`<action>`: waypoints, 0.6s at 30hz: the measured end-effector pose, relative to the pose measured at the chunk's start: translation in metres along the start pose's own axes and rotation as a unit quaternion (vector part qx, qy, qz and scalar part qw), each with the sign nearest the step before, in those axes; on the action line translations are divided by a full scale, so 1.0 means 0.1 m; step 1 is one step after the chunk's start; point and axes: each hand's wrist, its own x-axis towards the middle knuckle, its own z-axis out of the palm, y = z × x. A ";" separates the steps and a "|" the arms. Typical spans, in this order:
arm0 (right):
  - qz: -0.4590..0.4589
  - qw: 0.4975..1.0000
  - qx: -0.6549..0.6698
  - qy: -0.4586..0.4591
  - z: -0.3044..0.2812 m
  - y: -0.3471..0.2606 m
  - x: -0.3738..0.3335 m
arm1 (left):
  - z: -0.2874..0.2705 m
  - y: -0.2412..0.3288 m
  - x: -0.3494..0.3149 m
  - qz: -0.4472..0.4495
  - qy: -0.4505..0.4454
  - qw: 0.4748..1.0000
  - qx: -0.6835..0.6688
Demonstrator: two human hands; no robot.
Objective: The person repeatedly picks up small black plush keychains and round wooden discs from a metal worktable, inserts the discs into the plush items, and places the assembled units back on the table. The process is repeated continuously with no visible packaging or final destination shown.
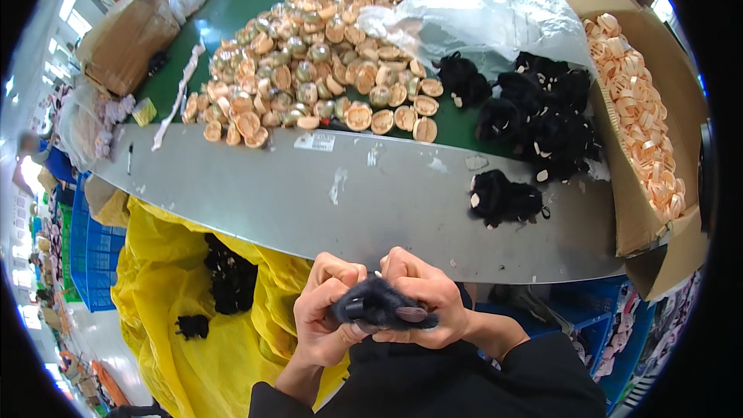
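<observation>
Close to my body, in front of the metal table edge, my left hand (pixel 323 311) and my right hand (pixel 427 299) grip a small black plush toy (pixel 373 299) from both sides. Fingers and thumbs press into its fur, and a greyish-pink ear-like patch shows beside my right thumb. Part of the toy is hidden under my fingers. Ahead to the right, another black plush toy (pixel 505 198) lies on the metal table top (pixel 309 186). Behind it is a heap of black plush toys (pixel 542 112) with pale patches.
Peach and clear half-shells (pixel 309 70) cover much of the green belt (pixel 209 23). Clear plastic sheeting (pixel 480 8) lies at the back right. A cardboard box (pixel 623 209) of peach plastic bands stands right. Lower left, a yellow sack (pixel 162 286) holds black plush toys, beside blue crates (pixel 97 255).
</observation>
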 end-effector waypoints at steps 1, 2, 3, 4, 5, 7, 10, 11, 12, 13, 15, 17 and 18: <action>0.002 1.000 0.012 -0.002 -0.02 -0.03 0.02 | 0.00 0.02 0.02 0.003 -0.006 1.000 0.023; 0.008 0.999 0.044 -0.006 -0.05 -0.03 0.03 | -0.01 0.05 0.04 0.007 -0.012 0.999 0.046; -0.003 0.999 0.050 -0.001 -0.07 -0.04 0.07 | 0.00 0.09 0.06 0.010 -0.017 0.997 0.069; -0.011 0.998 0.059 0.005 -0.08 -0.03 0.08 | 0.02 0.13 0.06 -0.015 -0.008 0.999 0.047; -0.019 0.997 0.067 0.010 -0.10 -0.02 0.09 | 0.04 0.19 0.10 -0.015 -0.017 0.996 0.081; -0.023 0.998 0.054 -0.011 -0.17 -0.01 0.11 | 0.06 0.30 0.18 -0.018 -0.026 0.989 0.148; 0.006 0.998 0.054 -0.016 -0.21 -0.06 0.11 | 0.06 0.32 0.21 -0.007 -0.041 0.985 0.166; 0.007 0.999 0.046 -0.011 -0.22 -0.09 0.11 | 0.07 0.32 0.20 -0.007 -0.044 0.984 0.171; 0.009 0.999 0.037 -0.007 -0.23 -0.12 0.11 | 0.09 0.31 0.21 -0.007 -0.044 0.985 0.166; 0.008 1.000 0.022 0.001 -0.21 -0.15 0.10 | 0.10 0.31 0.20 -0.010 -0.042 0.986 0.164; 0.006 1.000 -0.008 0.014 -0.16 -0.19 0.08 | 0.10 0.32 0.19 0.002 -0.046 0.985 0.168; 0.000 0.999 -0.020 0.037 -0.06 -0.22 0.08 | 0.03 0.33 0.15 0.029 -0.059 0.982 0.179; -0.003 0.999 -0.020 0.043 0.01 -0.22 0.09 | 0.00 0.34 0.12 0.019 -0.052 0.986 0.160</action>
